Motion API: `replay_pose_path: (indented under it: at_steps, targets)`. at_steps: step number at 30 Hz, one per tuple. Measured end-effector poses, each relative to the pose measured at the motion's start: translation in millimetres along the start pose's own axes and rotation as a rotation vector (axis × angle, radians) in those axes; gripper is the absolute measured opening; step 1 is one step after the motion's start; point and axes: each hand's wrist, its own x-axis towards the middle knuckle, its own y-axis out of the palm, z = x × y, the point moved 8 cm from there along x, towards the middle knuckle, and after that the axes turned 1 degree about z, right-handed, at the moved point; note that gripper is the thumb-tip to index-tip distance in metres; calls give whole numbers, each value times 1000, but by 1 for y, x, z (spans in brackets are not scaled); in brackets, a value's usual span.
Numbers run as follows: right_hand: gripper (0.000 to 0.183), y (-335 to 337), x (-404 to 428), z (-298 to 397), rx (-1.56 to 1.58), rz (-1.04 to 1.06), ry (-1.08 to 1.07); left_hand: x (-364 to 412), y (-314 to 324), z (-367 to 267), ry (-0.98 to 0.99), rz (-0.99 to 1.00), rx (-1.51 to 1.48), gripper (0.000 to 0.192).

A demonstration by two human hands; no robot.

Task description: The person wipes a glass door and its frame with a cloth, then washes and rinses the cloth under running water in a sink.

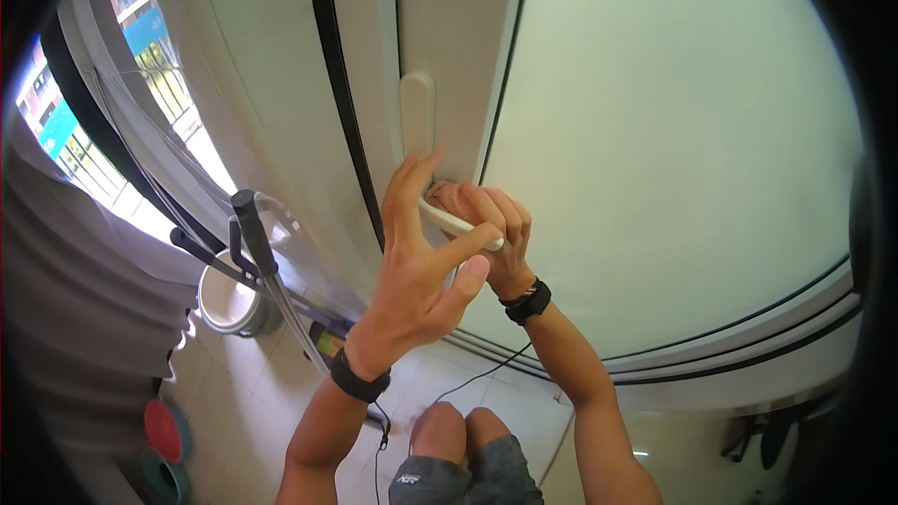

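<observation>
A white lever handle [450, 220] juts out from its long back plate [418, 109] on the pale frame of a glass door [666, 154]. Behind the lever, my right hand [506, 224] grips a crumpled pinkish cloth [452, 198] and presses it against the handle. My left hand [424, 266] is in front, fingers apart and holding nothing. Its index finger reaches across to the lever's free end; whether it touches cannot be told. Its other fingers extend over the lower part of the back plate, partly covering it. Each wrist wears a black band.
Left of me stand mop-like poles with dark grips [254, 231] and a white bucket [228, 298]. A grey curtain [91, 280] hangs beside the bright window. Red [165, 429] and green [165, 475] basins sit at lower left. A thin black cable [484, 373] crosses the tiled floor.
</observation>
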Motion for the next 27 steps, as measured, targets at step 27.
replay_pose_path:
  at_steps: [27]
  targets:
    - [39,32,72,45,-90,763,-502,-152,0,55,-950,-19,-766,28]
